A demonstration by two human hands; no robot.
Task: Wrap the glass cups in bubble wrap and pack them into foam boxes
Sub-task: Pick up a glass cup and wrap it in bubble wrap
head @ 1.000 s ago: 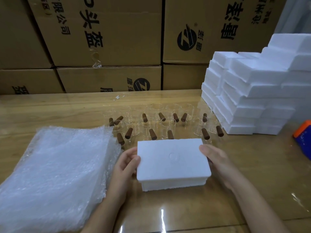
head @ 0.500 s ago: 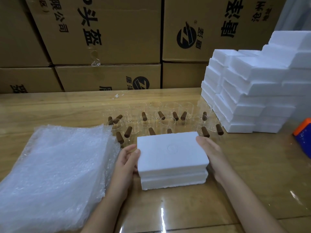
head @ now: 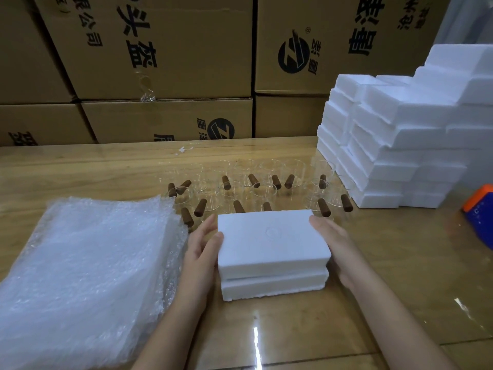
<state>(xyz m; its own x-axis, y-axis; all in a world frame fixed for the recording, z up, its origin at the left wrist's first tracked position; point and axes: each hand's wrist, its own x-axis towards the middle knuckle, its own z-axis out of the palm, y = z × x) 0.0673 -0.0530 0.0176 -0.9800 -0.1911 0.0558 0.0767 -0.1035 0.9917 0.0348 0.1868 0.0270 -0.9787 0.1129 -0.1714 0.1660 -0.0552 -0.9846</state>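
Early stage. Foam box lid (head: 269, 236) held just above its base (head: 274, 287) on counter (head: 405, 268), gap showing. Left grip (head: 201, 252) and right grip (head: 337, 249) spread flat, pressing lid ends. Glass cups (head: 240, 188) behind, all unwrapped, none packed. Bubble wrap stack (head: 88, 263) untouched at left.

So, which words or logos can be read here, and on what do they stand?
"头盔": upper left cardboard box.
"限公司": same box, smaller, cut off above.
"唐" and a round "Z" logo with "®": upper right cardboard box.
Lower cardboard box: same logo; characters cut off, unreadable.
Front foam box: round moulded mark, no text.
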